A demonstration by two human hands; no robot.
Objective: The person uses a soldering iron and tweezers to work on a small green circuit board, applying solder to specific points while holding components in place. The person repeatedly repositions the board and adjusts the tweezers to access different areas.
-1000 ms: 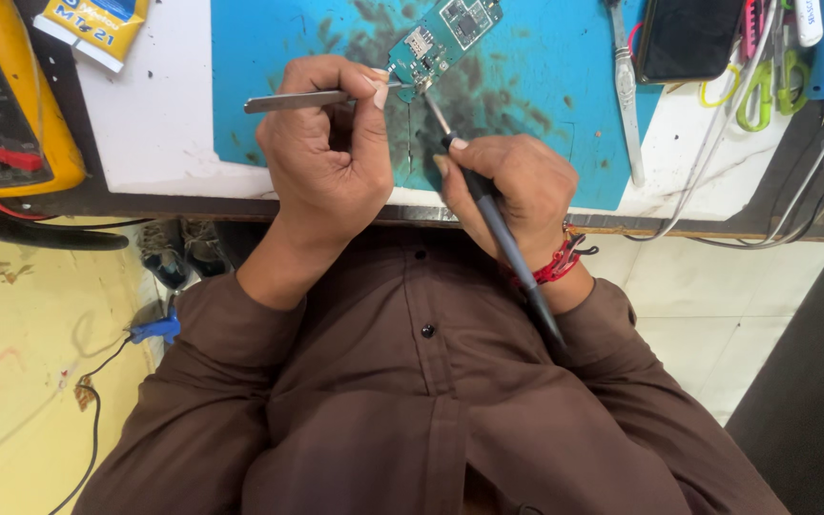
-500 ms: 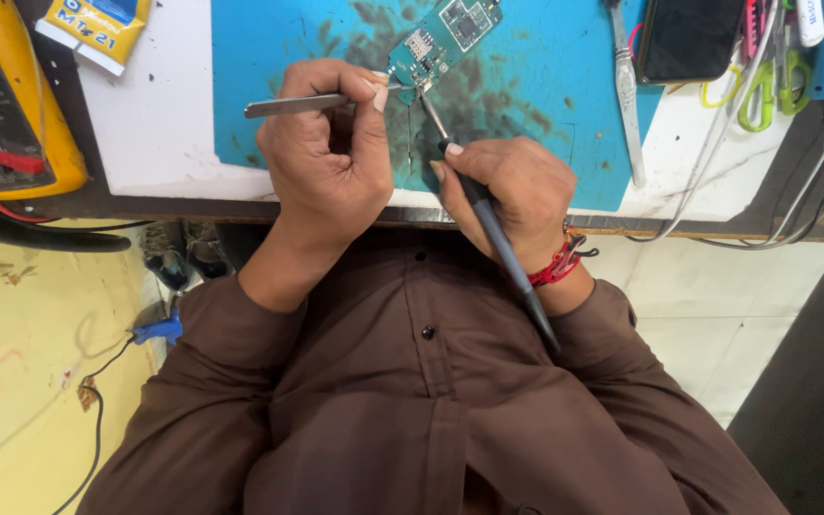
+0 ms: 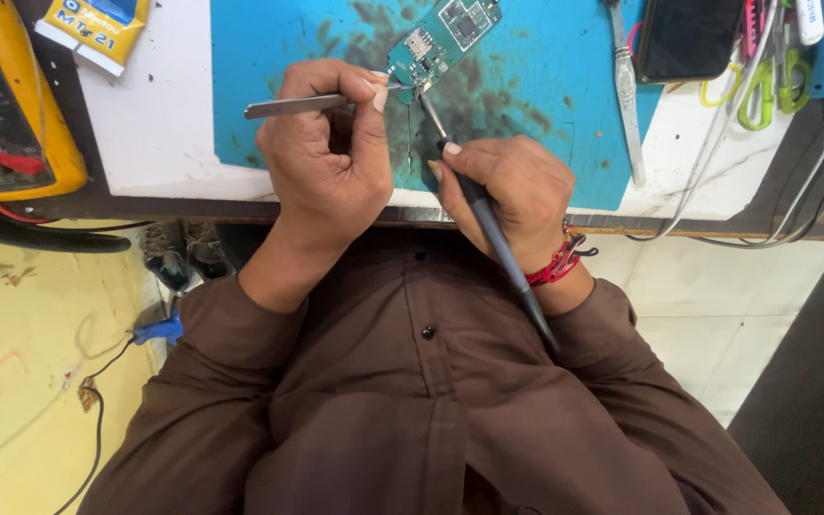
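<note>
A person in a brown shirt works at a white worktop (image 3: 159, 114), seen from above. The left hand (image 3: 326, 167) has its grip clenched on metal tweezers (image 3: 302, 103), pinched between thumb and forefinger; their long axis lies crosswise, the blunt end sticking out to the left of the grip and the tips pointing right onto a small green circuit board (image 3: 441, 38). The right hand (image 3: 512, 195) grasps a dark soldering iron (image 3: 488, 224) like a pen, its long axis slanting: the metal tip points up and away from the grip to meet the board's near edge, just beside the tweezer tips, while the handle trails back past the wrist, which wears a red thread band (image 3: 555, 267). The board lies on a stained blue mat (image 3: 545, 105), just beyond both grips, its long axis tilted toward the upper right. Farther right of the right grip lie a grey-handled tool (image 3: 627, 95), a dark phone (image 3: 684, 38) and green scissors (image 3: 765, 91). Well left of the left grip sits a yellow multimeter (image 3: 11, 105) with red leads.
</note>
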